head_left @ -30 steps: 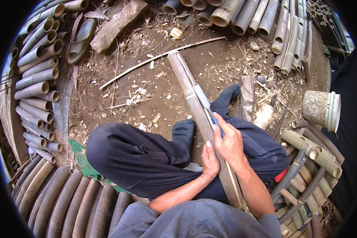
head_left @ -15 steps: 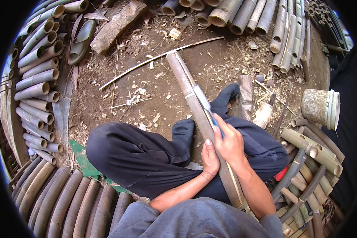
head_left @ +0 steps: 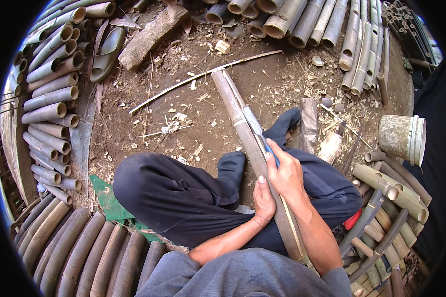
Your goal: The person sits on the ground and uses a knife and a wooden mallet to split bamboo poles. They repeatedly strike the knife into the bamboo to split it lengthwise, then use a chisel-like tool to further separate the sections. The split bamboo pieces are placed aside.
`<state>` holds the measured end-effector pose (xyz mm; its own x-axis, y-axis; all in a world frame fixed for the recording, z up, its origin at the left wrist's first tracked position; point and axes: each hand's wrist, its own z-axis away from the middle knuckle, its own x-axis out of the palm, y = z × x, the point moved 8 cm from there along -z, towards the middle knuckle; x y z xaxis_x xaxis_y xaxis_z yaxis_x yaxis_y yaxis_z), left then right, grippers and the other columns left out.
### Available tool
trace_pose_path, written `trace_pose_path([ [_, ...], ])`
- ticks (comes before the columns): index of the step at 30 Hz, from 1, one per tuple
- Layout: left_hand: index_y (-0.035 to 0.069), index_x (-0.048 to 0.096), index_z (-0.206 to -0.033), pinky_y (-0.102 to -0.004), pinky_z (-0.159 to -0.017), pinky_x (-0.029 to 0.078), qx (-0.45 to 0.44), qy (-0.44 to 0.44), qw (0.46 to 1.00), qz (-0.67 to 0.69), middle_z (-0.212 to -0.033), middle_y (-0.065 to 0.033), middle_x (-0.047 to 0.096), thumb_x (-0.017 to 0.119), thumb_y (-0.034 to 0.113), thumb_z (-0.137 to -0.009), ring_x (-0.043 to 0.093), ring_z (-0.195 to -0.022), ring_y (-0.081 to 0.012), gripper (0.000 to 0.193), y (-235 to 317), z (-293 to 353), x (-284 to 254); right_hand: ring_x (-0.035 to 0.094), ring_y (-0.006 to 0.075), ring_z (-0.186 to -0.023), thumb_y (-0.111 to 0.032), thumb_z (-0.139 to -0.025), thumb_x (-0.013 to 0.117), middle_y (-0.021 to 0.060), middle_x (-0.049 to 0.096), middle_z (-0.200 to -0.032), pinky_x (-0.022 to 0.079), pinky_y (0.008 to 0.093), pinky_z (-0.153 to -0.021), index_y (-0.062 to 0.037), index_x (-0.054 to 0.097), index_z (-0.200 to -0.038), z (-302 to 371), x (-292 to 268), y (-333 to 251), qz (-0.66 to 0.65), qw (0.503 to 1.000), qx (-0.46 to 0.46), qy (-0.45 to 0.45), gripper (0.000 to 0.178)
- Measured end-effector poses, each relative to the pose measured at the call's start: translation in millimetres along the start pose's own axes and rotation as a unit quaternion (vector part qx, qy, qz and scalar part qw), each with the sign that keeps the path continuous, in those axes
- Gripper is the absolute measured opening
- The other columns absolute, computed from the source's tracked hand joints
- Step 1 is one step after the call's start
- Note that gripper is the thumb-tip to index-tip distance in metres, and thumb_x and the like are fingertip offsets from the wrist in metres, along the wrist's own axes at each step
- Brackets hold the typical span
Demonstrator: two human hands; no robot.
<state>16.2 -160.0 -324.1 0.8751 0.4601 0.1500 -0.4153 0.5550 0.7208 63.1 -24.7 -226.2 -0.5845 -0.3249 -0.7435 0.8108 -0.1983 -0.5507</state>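
Head view shows the left hand curled around a long bamboo pole that rests slanted across the lap, while the right hand just beyond it grips a blue-handled knife whose blade lies along the pole. Judging by this, the blade could skid off the hard skin toward the crossed legs, or the pole could roll under a loose grip. Farther out, a thin bamboo strip and chips litter the dirt; stacked bamboo tubes ring everything, crowding long strokes.

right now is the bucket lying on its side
Yes, the bucket lies tipped over on the ground at the right, its open rim facing sideways.
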Motion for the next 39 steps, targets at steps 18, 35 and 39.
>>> trace_pose_path([
  [18, -0.006, 0.058, -0.116, -0.0391, -0.091, 0.046, -0.025, 0.002, 0.999, -0.026, -0.102, -0.0176, 0.066, 0.029, 0.054, -0.106, 0.060, -0.097, -0.0254, 0.068, -7.2, 4.2, -2.2, 0.068, 0.0423, -0.099, -0.027, -0.093, 0.053, 0.0235, 0.070, -0.103, 0.053, 0.0498, -0.088, -0.0097, 0.060, -0.132, -136.1, 36.0, -29.3, -0.021, 1.000, -0.007, -0.019, 0.044],
  [35, 0.001, 0.056, -0.108, -0.0404, -0.061, 0.059, -0.163, -0.078, 0.971, 0.158, -0.082, -0.0173, 0.067, 0.027, 0.073, -0.097, 0.069, -0.068, -0.0283, 0.078, -24.3, 2.5, 7.8, 0.059, 0.0220, -0.055, -0.006, -0.084, 0.067, 0.0086, 0.060, -0.075, 0.047, 0.0345, -0.049, -0.0052, 0.067, -0.126, 223.1, -94.2, 34.0, 0.061, 0.996, -0.051, -0.035, 0.042],
  [39, 0.000, 0.057, -0.107, -0.0367, -0.062, 0.057, -0.172, -0.060, 0.970, 0.163, -0.079, -0.0142, 0.067, 0.029, 0.069, -0.099, 0.068, -0.065, -0.0249, 0.075, -9.6, 7.1, 8.0, 0.057, 0.0219, -0.052, -0.007, -0.084, 0.068, 0.0063, 0.058, -0.073, 0.046, 0.0346, -0.048, -0.0077, 0.067, -0.126, 227.8, -97.6, 36.7, 0.081, 0.995, -0.048, -0.034, 0.042],
])
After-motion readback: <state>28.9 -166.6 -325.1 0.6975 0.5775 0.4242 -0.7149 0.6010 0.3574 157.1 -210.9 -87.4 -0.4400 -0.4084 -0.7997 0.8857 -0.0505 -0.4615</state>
